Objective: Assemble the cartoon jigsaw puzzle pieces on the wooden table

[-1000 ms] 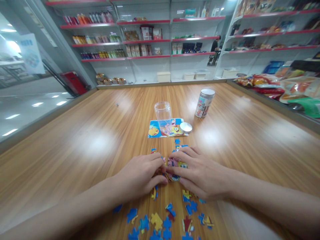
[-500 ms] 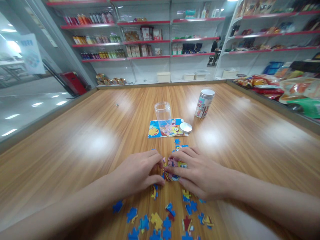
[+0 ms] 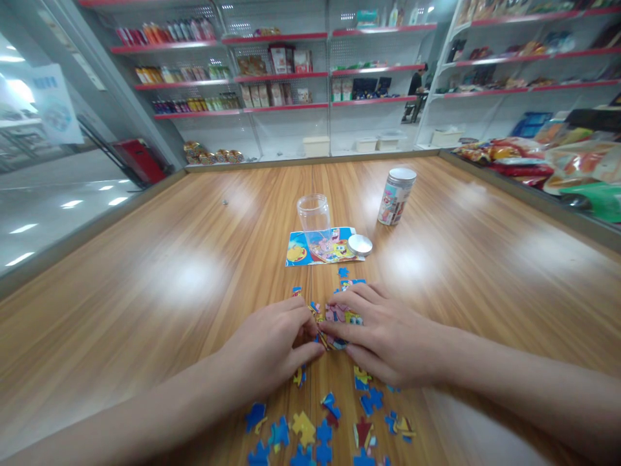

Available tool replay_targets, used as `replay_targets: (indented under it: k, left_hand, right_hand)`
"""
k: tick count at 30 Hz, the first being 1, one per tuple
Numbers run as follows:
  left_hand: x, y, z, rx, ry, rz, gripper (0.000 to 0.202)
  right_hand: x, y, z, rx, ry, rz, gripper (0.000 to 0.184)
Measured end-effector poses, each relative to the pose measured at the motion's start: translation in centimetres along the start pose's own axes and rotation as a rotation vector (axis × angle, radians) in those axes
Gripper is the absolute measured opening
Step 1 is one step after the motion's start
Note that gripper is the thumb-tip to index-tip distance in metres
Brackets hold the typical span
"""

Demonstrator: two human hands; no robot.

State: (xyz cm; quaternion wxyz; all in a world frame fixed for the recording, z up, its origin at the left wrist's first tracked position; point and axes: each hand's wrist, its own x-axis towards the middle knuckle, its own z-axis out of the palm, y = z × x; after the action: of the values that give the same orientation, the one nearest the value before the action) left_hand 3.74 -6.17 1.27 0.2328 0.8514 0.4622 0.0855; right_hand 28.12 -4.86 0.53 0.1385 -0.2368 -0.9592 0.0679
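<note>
Joined jigsaw pieces (image 3: 342, 315) with pink and yellow cartoon figures lie at the middle of the table. My right hand (image 3: 383, 333) rests over them, fingers spread and pressing on the pieces. At their left edge my left hand (image 3: 281, 340) has its thumb and fingers closed around a jigsaw piece (image 3: 320, 338), mostly hidden by the fingertips. Several loose blue, yellow and red pieces (image 3: 303, 428) are scattered nearer to me. Beyond the hands, a clear open jar (image 3: 314, 220) stands on a cartoon picture sheet (image 3: 297, 249), with a silver lid (image 3: 359, 244) at the sheet's right side.
A capped jar with a printed label (image 3: 396, 197) stands farther back on the right of the wooden table (image 3: 218, 259). Packaged goods (image 3: 514, 162) lie past the right edge. Shelves (image 3: 281, 74) line the back, where a person (image 3: 416, 87) is visible.
My left hand has shifted slightly right and down, its thumb closer to the joined pieces. More pieces show above it. The right hand stays in place.
</note>
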Motion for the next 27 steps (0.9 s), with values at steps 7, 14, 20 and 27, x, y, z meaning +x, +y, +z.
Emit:
replay_targets:
  k: [7, 14, 20, 27]
  left_hand:
    - [-0.08, 0.07, -0.07, 0.007, -0.001, -0.047, 0.013]
    - [-0.57, 0.37, 0.09, 0.067, 0.044, 0.001, 0.011]
    - [-0.51, 0.82, 0.08, 0.081, 0.022, 0.048, 0.014]
    - [-0.03, 0.33, 0.31, 0.076, 0.031, 0.019, 0.006]
  right_hand:
    - [0.01, -0.09, -0.12, -0.010, -0.047, 0.007, 0.036]
    - [0.08, -0.11, -0.10, -0.017, -0.025, 0.001, 0.036]
    - [0.07, -0.09, 0.04, -0.026, -0.009, -0.008, 0.036]
    - [0.13, -0.18, 0.01, -0.023, 0.009, -0.001, 0.034]
